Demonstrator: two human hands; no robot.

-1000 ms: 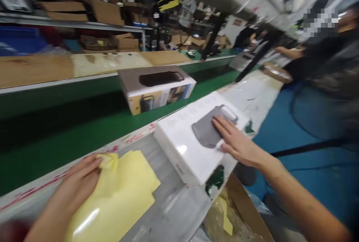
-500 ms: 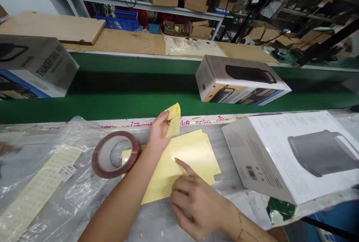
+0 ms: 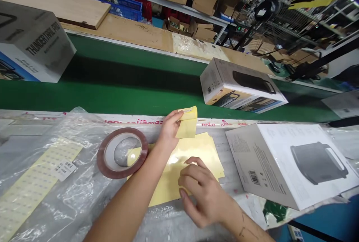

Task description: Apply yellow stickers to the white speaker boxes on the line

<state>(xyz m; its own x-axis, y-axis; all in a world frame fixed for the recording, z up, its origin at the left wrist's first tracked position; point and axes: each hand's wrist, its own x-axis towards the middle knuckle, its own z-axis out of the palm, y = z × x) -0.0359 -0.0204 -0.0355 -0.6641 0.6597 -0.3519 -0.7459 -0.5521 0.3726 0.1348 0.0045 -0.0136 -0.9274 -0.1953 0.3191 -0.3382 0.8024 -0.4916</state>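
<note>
My left hand [image 3: 169, 132] is closed on a curled yellow sticker sheet [image 3: 187, 127], pinched at its upper left edge, with its lower part hanging down. Small faint print shows along its folded top. Below lie flat yellow sheets [image 3: 193, 148] on the plastic-covered bench. Over their lower right part hovers my right hand [image 3: 200, 188], its fingers bent and the thumb apart; I see nothing held in it. A roll of brown tape [image 3: 103, 156] rests left of my left forearm, partly over the sheets' left end.
A white printed box [image 3: 269, 163] stands at the right. Across the green conveyor belt [image 3: 134, 92] sit a smaller box [image 3: 241, 85] and a larger box [image 3: 36, 44]. A clear plastic bag [image 3: 92, 193] with a label sheet [image 3: 36, 186] lies left.
My left hand has shifted right with the sticker sheet, which has turned flatter towards me. My right index finger, stretched out before, is now bent and lifted off the sheets. The view has tilted.
</note>
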